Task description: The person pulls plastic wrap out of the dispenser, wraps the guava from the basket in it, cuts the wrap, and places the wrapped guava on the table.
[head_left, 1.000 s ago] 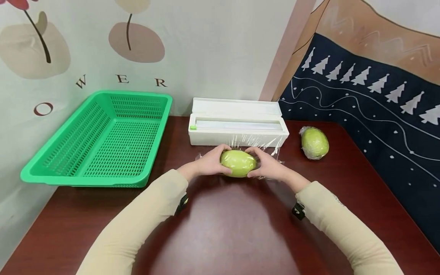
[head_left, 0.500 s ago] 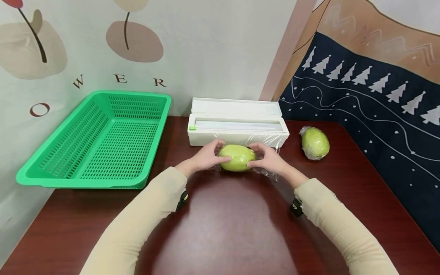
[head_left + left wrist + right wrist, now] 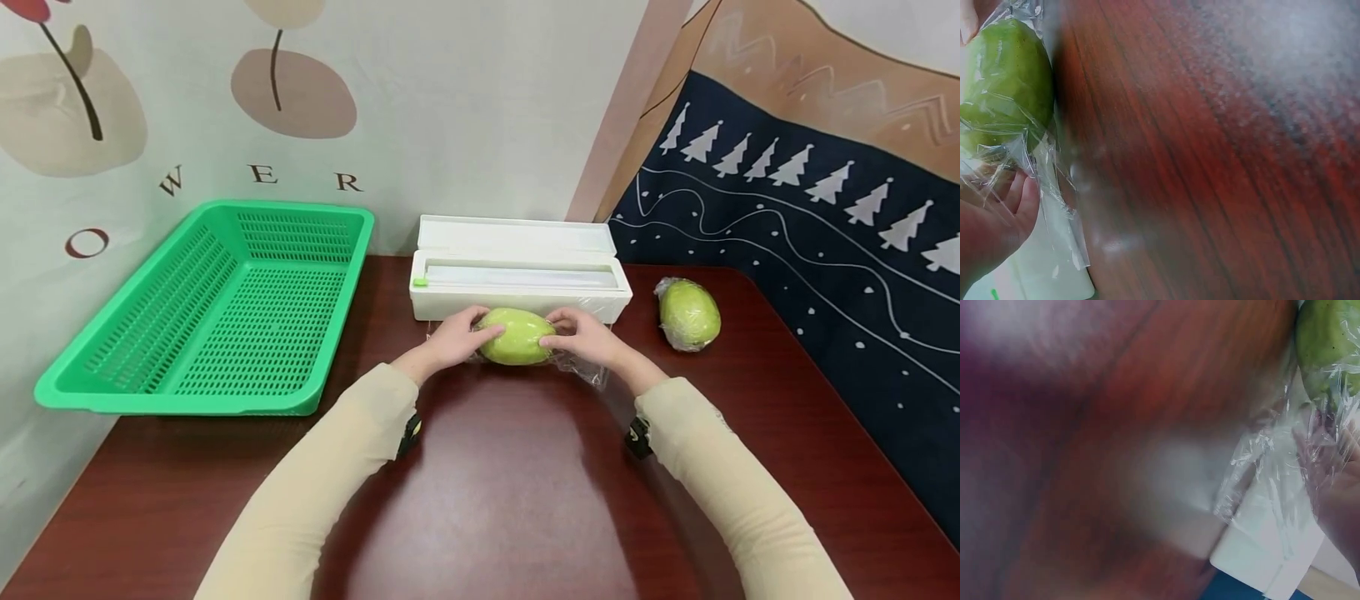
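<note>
Head view: the left hand point(image 3: 454, 337) and right hand point(image 3: 589, 337) grip both ends of the green fruit point(image 3: 516, 337) – now nearer the white box point(image 3: 517, 297) ahead – likely slackening the clear film point(image 3: 584, 367).

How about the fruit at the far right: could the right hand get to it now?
Probably yes, once free: the right hand and left hand both hold the other fruit, with loose film about them. Nothing solid seems to stand between the right hand and the far-right fruit.
</note>
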{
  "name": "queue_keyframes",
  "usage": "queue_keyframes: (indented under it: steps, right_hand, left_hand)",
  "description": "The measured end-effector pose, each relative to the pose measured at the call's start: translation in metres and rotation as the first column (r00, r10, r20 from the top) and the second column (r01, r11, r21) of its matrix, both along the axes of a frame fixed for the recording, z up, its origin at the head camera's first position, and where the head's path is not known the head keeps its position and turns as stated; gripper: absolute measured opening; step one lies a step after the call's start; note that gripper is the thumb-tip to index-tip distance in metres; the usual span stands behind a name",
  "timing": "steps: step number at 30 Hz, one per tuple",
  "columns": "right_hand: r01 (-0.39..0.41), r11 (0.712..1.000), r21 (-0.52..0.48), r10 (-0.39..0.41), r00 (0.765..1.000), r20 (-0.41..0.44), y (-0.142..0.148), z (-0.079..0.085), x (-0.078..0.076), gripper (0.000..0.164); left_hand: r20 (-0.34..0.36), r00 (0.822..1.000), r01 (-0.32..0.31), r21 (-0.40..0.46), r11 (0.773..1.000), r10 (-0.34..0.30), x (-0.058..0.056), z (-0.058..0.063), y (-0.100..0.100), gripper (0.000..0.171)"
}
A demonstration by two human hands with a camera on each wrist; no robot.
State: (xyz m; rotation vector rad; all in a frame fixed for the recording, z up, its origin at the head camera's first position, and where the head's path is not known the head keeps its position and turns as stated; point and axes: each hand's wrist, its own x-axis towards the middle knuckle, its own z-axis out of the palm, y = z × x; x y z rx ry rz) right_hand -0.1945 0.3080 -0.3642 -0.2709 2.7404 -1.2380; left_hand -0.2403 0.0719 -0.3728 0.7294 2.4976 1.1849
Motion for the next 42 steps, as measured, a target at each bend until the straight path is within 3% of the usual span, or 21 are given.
queue_keyframes:
  steps: [5, 9, 12, 14, 17, 21, 24, 29, 35, 39, 42]
  right_hand:
    - [-0.075, 0.975, 0.209, 0.097, 0.99, -0.099, 0.004, 0.003, 0.0, 0.048]
    - [-0.104, 0.911, 0.399, 0.175, 0.974, -0.146, 0.004, 0.001, 0.002, 0.074]
    - [-0.088, 0.877, 0.473, 0.182, 0.971, -0.156, 0.002, -0.004, 0.003, 0.085]
    - [-0.064, 0.885, 0.462, 0.155, 0.974, -0.162, 0.001, -0.006, 0.002, 0.082]
    - [-0.03, 0.925, 0.38, 0.095, 0.984, -0.154, 0.0, -0.008, 0.001, 0.071]
    - [-0.006, 0.953, 0.303, 0.049, 0.99, -0.136, 0.002, -0.01, -0.002, 0.056]
    - [0.0, 0.925, 0.379, 0.069, 0.984, -0.166, 0.004, -0.012, -0.003, 0.054]
    - [0.011, 0.852, 0.524, 0.136, 0.961, -0.241, 0.01, -0.015, 0.0, 0.067]
    - [0.047, 0.864, 0.5, 0.113, 0.952, -0.285, 0.012, -0.006, 0.008, 0.081]
    - [0.05, 0.895, 0.443, 0.129, 0.922, -0.366, 0.006, 0.002, 0.013, 0.074]
    - [0.024, 0.9, 0.436, 0.171, 0.899, -0.403, 0.001, 0.005, 0.015, 0.067]
  left_hand:
    - [0.0, 1.0, -0.018, -0.006, 1.0, 0.018, -0.001, 0.0, 0.004, 0.055]
    - [-0.007, 0.999, -0.042, -0.003, 0.999, 0.042, -0.001, 0.0, 0.006, 0.056]
    - [-0.014, 0.999, -0.038, 0.0, 0.999, 0.038, -0.002, -0.003, 0.007, 0.058]
    - [-0.016, 1.0, -0.009, 0.007, 1.0, 0.009, -0.002, -0.005, 0.006, 0.062]
    - [-0.027, 0.999, 0.041, 0.014, 0.999, -0.041, -0.003, -0.009, 0.002, 0.073]
    - [-0.053, 0.997, 0.052, 0.005, 0.999, -0.052, -0.004, -0.012, -0.002, 0.076]
    - [-0.071, 0.997, 0.033, -0.029, 0.999, -0.035, -0.003, -0.013, -0.004, 0.07]
    - [-0.109, 0.994, 0.018, -0.097, 0.995, -0.029, -0.001, -0.011, -0.006, 0.069]
    - [-0.134, 0.991, 0.013, -0.115, 0.993, -0.028, -0.001, -0.013, -0.006, 0.07]
    - [-0.139, 0.99, 0.002, -0.129, 0.992, -0.02, -0.002, -0.015, -0.008, 0.074]
    - [-0.128, 0.992, -0.004, -0.133, 0.991, -0.013, -0.002, -0.014, -0.01, 0.078]
